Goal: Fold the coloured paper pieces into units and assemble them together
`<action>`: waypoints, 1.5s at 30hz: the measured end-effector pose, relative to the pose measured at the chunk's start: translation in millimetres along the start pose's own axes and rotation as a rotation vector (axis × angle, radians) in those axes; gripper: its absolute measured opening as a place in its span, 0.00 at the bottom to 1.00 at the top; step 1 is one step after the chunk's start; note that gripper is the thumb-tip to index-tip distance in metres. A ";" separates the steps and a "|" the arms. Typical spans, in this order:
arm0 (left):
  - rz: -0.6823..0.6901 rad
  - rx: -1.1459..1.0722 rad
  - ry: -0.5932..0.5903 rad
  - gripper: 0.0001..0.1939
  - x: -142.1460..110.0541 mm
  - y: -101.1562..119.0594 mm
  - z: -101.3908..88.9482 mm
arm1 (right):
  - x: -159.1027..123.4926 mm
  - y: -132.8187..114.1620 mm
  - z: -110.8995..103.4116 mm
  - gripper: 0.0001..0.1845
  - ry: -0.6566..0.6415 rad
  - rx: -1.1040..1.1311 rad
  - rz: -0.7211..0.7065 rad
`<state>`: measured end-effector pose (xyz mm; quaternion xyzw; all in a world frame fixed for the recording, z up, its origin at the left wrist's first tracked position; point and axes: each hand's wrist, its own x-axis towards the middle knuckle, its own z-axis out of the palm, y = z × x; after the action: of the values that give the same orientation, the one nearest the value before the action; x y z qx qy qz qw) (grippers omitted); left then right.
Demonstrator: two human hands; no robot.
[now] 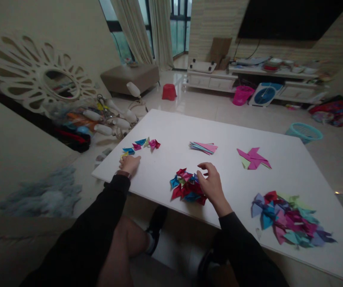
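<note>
My left hand [129, 163] rests near the left edge of the white board [293, 175], fingers curled over a small yellow folded paper beside a row of folded pieces [143, 144] in blue, pink and magenta. My right hand [210, 182] hovers with fingers apart and bent over a pile of red, pink and blue folded paper units [185, 186], touching its right side. Black sleeves cover both arms.
A thin stack of paper sheets [203, 147] and pink and green flat papers [253, 158] lie further back. A larger mixed pile of folded pieces [291, 219] sits at the right. A teal basket [304, 132], red stool [169, 92] and clutter stand on the floor.
</note>
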<state>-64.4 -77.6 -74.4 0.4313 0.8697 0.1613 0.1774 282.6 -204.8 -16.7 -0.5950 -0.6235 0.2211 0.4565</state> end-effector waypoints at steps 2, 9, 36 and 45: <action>-0.014 -0.032 -0.012 0.28 -2.1 3.4 -3.3 | 0.0 0.2 -2.5 0.08 0.007 -0.001 0.009; 0.034 -0.056 -0.016 0.31 -30.9 38.9 -16.5 | 2.3 -1.5 -1.2 0.08 0.003 0.011 0.028; 1.582 0.272 -0.283 0.26 -198.6 114.6 29.0 | 8.1 22.8 -16.6 0.10 0.105 -0.445 -0.078; 1.679 0.290 -0.226 0.19 -209.5 115.9 35.4 | 8.0 27.4 -28.4 0.09 0.106 -0.483 -0.054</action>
<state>150.1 -175.5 -19.9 0.9639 0.2517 0.0826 0.0278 322.0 -199.5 -22.9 -0.6806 -0.6492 0.0220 0.3387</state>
